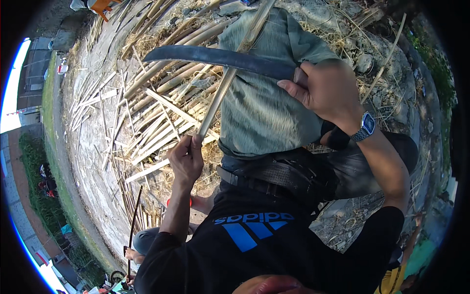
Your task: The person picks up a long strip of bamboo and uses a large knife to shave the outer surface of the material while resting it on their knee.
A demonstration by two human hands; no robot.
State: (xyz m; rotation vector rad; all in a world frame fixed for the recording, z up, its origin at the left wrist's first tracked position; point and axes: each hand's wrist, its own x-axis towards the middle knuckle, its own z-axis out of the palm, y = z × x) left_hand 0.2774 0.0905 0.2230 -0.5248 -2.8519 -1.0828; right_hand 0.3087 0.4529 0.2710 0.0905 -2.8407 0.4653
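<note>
A long pale bamboo strip [227, 81] is being held across a grey-green cloth [264, 98] that is spread over the person's raised knee; the strip is running from the lower left of the cloth up past its top edge. The left hand [187, 158] is being kept clamped around the strip's near end, just left of the cloth's lower corner, fingers wrapped fully round it. The right hand [325, 88] is being closed on the handle of a dark curved machete [220, 57], at the cloth's right side, and the blade is being laid across the strip near the cloth's upper part, its tip pointing away to the left.

For a clean cut, the strip is judged best kept pressed flat against the cloth so the knee is being shielded, with the blade being drawn at a shallow angle along the grain and away from the left hand. The holding fingers are best kept well below the blade's line.

Beyond the cloth, on its left, a heap of split bamboo [156, 93] is lying on the ground [93, 147], with dry shavings around it.
</note>
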